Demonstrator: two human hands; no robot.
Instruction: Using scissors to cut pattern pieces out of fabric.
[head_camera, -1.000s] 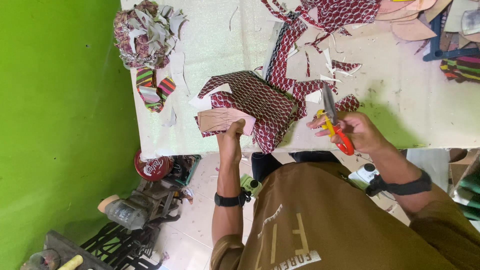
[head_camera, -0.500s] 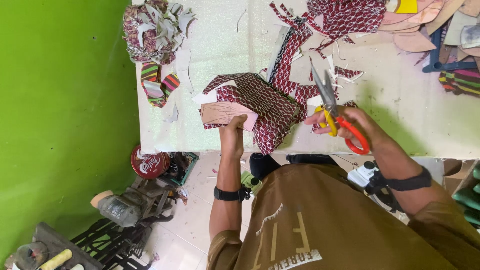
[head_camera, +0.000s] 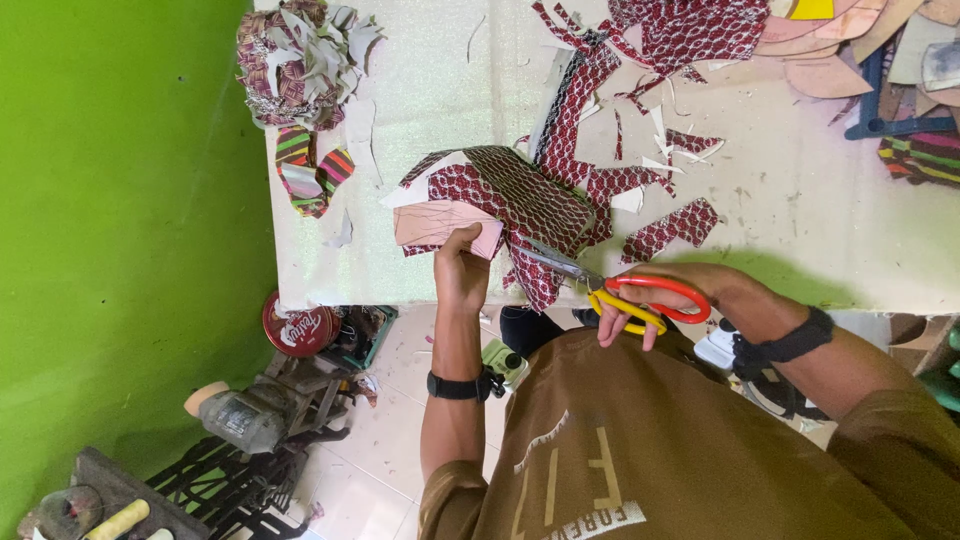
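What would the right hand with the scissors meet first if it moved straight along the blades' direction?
Probably the red patterned fabric that the left hand pins down; the scissors in the right hand already reach its edge.
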